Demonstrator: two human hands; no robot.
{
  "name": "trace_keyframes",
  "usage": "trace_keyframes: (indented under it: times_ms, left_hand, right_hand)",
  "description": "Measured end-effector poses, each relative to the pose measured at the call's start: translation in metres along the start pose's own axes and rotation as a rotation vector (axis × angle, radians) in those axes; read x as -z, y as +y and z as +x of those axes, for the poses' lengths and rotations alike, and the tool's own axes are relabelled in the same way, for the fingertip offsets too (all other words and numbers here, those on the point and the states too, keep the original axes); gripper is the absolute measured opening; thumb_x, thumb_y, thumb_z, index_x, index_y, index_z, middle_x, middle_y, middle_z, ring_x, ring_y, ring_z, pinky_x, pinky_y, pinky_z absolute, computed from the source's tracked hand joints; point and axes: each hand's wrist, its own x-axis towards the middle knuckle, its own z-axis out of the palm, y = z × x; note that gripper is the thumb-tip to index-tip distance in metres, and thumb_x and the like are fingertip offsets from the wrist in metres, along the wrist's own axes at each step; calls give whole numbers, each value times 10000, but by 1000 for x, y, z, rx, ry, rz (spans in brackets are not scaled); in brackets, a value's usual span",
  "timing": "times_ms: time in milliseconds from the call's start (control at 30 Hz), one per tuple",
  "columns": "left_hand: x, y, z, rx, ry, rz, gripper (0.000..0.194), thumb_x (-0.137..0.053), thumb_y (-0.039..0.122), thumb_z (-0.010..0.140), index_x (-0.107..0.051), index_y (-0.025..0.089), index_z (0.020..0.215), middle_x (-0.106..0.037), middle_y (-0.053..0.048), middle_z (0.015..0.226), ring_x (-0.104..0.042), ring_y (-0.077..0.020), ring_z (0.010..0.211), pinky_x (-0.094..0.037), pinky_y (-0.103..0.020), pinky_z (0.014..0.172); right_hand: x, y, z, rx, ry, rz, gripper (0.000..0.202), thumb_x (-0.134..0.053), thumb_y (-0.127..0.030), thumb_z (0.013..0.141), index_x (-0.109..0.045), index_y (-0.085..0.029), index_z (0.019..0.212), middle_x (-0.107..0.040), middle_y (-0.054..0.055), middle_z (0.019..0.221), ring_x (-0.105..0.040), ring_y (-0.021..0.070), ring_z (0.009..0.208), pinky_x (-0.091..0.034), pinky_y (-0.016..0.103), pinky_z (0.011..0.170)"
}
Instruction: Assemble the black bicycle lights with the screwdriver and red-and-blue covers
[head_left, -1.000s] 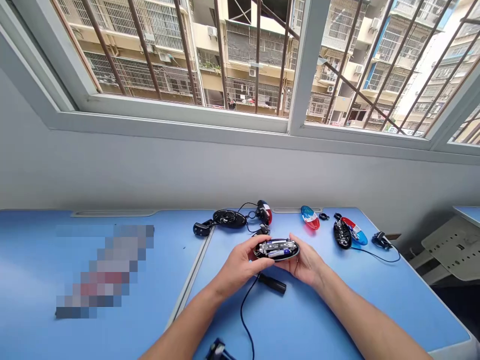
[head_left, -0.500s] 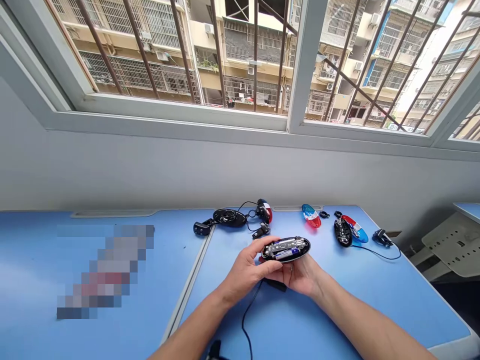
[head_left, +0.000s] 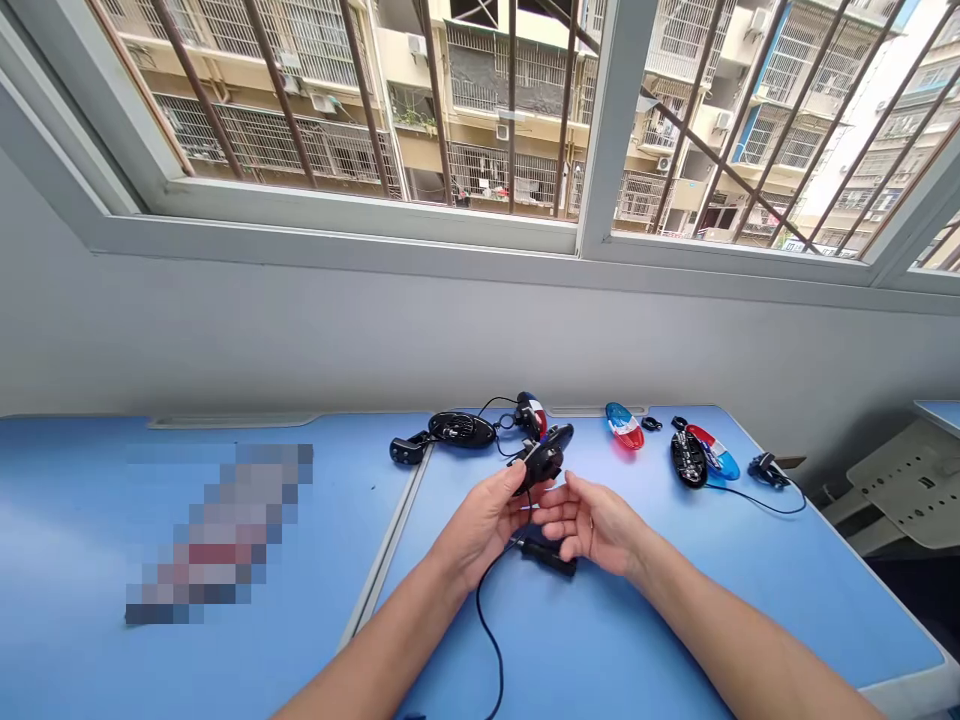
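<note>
Above the blue desk point(head_left: 810, 580), L hand point(head_left: 491, 510) pinches a tilted black oval housing point(head_left: 546, 462), R hand point(head_left: 600, 525) half-spread nearby, prob mid-inspection, so next move needs steady grip imo.

The black housing point(head_left: 553, 452) looks like glossy plastic.

The held device point(head_left: 553, 455) is black; the tabletop point(head_left: 675, 560) blue; the loose oval cover point(head_left: 625, 427) banded blue, white and red.

Can't read any text here tbh, the little sign point(head_left: 795, 245) outside is too small to make out.
</note>
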Motion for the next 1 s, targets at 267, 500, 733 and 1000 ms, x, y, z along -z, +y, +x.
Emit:
trace_keyframes:
  times_ms: [267, 500, 733, 1000]
  left_hand:
    - [1, 7, 3, 136, 203, -88, 343, -464, 336, 986, -685, 78, 937, -730, -132, 798, -673, -155, 632, -513, -206, 506]
    - [-2, 9, 1, 146, 194, -62, 331, -461, 319, 986, -665, 62, 944, -721, -138, 762, -660, -151, 590, -512, -202, 475]
    - [1, 11, 1, 102, 185, -30, 294, -526, 330, 954, -678, 79, 938, -720, -142, 782, -664, -166, 611, -516, -217, 502]
    - [3, 12, 1, 73, 169, -11, 293, -590, 368, 913, -679, 90, 940, -713, -134, 787, -658, -171, 626, -511, -229, 528]
  right_hand:
    - [26, -1, 3, 284, 238, -752, 252, -614, -153, 760, -510, -177, 532, -483, -38, 513, -429, 106, 564, -295, 221, 540]
    - [44, -4, 10, 280, 212, -772, 111, -574, -80, 704, -612, -180, 732, -586, -35, 618, -526, 106, 525, -413, 225, 529]
    - [47, -9, 7, 339, 146, -710, 275, -524, -42, 690, -675, -172, 880, -705, 38, 881, -668, 151, 767, -547, 265, 688]
    - [65, -27, 0, 395, 267, -811, 239, -480, -195, 812, -644, -165, 983, -676, 73, 982, -667, 181, 870, -551, 243, 578]
